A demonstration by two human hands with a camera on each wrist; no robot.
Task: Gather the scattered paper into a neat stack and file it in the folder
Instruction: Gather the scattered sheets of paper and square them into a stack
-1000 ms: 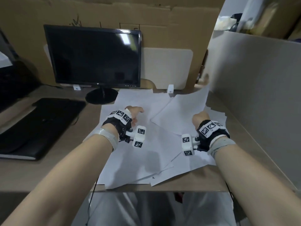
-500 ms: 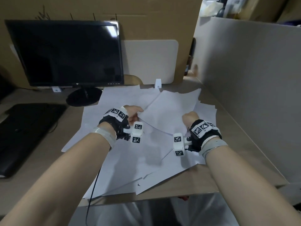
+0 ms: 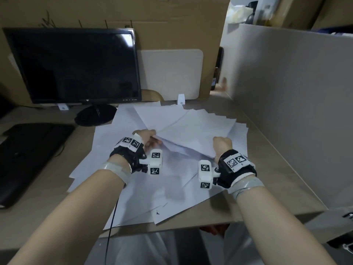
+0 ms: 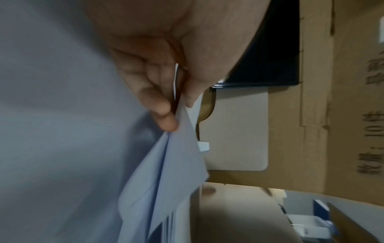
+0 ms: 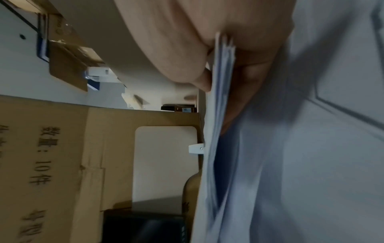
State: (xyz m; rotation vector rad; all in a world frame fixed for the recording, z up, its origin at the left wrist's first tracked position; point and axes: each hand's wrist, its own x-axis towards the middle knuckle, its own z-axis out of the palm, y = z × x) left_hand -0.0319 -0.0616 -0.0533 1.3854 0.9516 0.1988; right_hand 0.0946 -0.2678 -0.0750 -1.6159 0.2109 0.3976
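Note:
Several white paper sheets (image 3: 133,180) lie scattered over the desk (image 3: 277,175). A fanned bundle of sheets (image 3: 193,129) is lifted off them at its near edge. My left hand (image 3: 150,139) pinches the bundle's near-left corner between thumb and fingers (image 4: 164,118); the bundle (image 4: 172,180) fans away from them. My right hand (image 3: 222,145) grips the bundle's near-right edge, with the sheet edges (image 5: 222,69) clamped between thumb and fingers. A black folder (image 3: 24,159) lies flat on the desk at the far left.
A dark monitor (image 3: 76,66) on a round stand (image 3: 95,116) sits behind the papers. A grey partition wall (image 3: 296,102) closes the right side. Cardboard (image 3: 172,16) and a white panel (image 3: 172,73) stand at the back. A black cable (image 3: 112,222) hangs over the front edge.
My left hand has taken hold of the bundle's left corner, and both hands have raised its near edge. The bundle has slid left and gathered more sheets.

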